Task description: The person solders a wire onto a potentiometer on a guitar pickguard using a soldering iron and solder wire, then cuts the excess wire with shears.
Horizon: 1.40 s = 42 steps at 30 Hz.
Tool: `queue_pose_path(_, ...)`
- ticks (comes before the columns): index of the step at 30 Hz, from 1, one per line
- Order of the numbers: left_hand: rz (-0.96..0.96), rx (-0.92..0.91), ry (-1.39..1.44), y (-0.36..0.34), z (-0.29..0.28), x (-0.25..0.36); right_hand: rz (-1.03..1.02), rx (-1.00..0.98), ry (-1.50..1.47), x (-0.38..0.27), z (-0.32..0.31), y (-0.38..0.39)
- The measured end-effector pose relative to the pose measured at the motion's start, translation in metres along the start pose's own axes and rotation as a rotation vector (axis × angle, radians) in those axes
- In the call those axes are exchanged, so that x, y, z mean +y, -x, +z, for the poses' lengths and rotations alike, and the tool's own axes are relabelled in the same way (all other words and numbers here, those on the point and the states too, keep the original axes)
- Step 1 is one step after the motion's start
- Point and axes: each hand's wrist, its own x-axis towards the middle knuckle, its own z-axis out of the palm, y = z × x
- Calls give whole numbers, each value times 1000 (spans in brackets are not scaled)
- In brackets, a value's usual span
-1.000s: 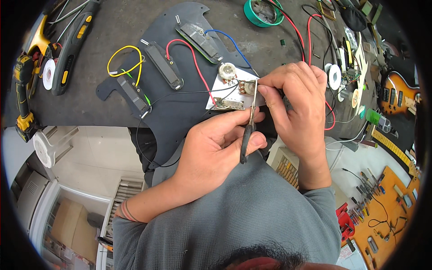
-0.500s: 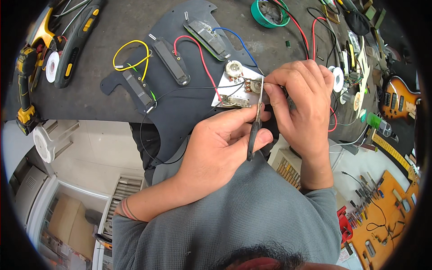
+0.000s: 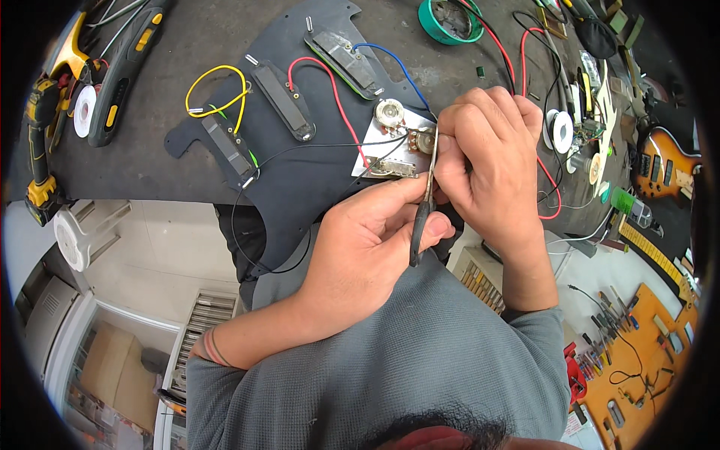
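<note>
My left hand (image 3: 358, 247) grips a slim black-handled metal tool (image 3: 420, 229), its long narrow jaws pointing up across a white control plate (image 3: 382, 142) with round pots (image 3: 389, 112) and a switch (image 3: 397, 168). My right hand (image 3: 487, 154) is closed at the upper end of those jaws, thumb and forefinger pinched; what is between them is hidden. The plate lies on a dark pickguard (image 3: 270, 172) carrying three pickups (image 3: 278, 94) with yellow, red and blue wires (image 3: 390, 54). A black wire runs from the plate down toward the bench edge.
On the dark bench sit a yellow drill (image 3: 39, 135) and a black tool (image 3: 120, 90) at left, a teal container (image 3: 448, 22) at back, spools (image 3: 556, 131) and cables at right. A sunburst guitar body (image 3: 658, 161) and an orange tool board (image 3: 630, 360) are further right.
My right hand has curled further and shifted slightly up and left at the jaw tips. Compared with one second ago, the whole view has shifted a little, placing things higher and further right.
</note>
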Motion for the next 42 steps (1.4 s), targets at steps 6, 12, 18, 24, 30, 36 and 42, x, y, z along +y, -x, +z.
queue_pose_path(6,19,-14,-21,2,-1,-2,2,9,-26,1,2,-1)
queue_pose_path(12,27,-7,52,2,1,-5,-1,7,-58,1,5,-2)
queue_pose_path(18,12,-30,42,0,-1,-3,60,-17,-83,1,1,1)
queue_pose_path(24,-103,-107,81,1,-2,11,58,-12,-107,5,-7,0)
queue_pose_path(30,-210,-344,-174,33,-23,45,53,-20,-145,6,-12,1)
queue_pose_path(36,779,239,-957,54,-93,164,48,-37,-164,5,-12,1)
queue_pose_path(42,700,605,-1917,-41,-176,264,40,33,-166,6,-2,0)
